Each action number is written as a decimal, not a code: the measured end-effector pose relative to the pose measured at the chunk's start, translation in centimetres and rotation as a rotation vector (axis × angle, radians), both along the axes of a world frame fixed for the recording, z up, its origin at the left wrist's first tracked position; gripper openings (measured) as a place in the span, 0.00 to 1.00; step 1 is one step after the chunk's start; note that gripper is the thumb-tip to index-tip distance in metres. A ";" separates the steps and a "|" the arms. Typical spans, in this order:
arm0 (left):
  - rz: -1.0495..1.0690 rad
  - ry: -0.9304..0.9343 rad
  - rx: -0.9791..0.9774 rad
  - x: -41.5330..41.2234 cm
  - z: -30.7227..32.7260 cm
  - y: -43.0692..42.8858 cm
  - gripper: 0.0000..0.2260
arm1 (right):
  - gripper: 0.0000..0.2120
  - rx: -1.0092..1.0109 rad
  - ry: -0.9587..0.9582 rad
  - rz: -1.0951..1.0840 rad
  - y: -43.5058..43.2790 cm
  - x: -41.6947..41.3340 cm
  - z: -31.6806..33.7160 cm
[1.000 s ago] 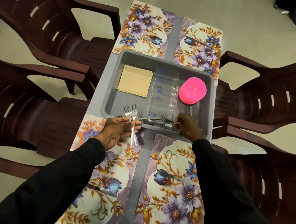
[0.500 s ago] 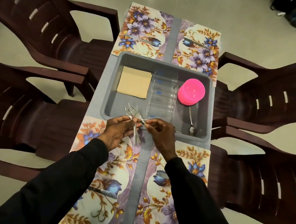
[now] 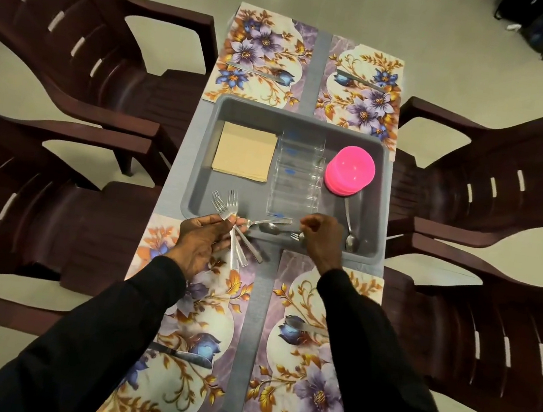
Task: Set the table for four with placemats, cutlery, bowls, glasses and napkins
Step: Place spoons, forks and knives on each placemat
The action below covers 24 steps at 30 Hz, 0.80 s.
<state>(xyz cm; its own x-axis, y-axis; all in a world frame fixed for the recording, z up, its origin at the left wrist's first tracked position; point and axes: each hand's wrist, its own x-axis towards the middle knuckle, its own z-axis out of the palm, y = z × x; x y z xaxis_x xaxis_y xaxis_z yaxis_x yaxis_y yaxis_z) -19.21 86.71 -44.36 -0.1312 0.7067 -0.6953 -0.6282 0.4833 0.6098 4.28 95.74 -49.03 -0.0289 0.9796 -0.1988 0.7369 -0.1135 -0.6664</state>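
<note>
My left hand (image 3: 205,242) grips a bunch of three forks (image 3: 228,207) at the grey tray's near left corner, tines pointing away and handles fanned over the near left placemat (image 3: 212,305). My right hand (image 3: 321,240) is curled inside the front of the tray (image 3: 200,162), pinching another fork (image 3: 295,236) whose tines stick out to the left. Two spoons (image 3: 270,227) lie between the hands in the tray. A third spoon (image 3: 350,228) lies at the tray's right. Tan napkins (image 3: 244,155), clear glasses (image 3: 296,178) and stacked pink bowls (image 3: 350,171) also sit in the tray.
Floral placemats cover the narrow table's corners: far left (image 3: 262,52), far right (image 3: 361,89), near right (image 3: 304,365). A knife (image 3: 185,355) lies on the near left mat, and each other mat holds one too. Dark brown plastic chairs (image 3: 77,42) stand close on both sides.
My right hand brought a fork to my left hand's bunch, then went back to the tray's front and closed on another fork. My left hand stayed put, now with three forks.
</note>
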 end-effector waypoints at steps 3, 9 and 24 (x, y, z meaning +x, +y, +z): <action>-0.010 -0.010 -0.005 -0.3 -0.1 -0.1 0.04 | 0.04 -0.163 -0.225 0.026 3.2 2.5 -3.0; -0.022 -0.017 -0.018 -0.7 -0.4 -0.4 0.08 | 0.07 -0.353 -0.366 0.112 6.2 4.4 -7.1; -0.026 -0.028 -0.002 -1.8 -0.9 -0.7 0.10 | 0.09 -0.656 -0.443 0.415 7.3 4.6 -2.9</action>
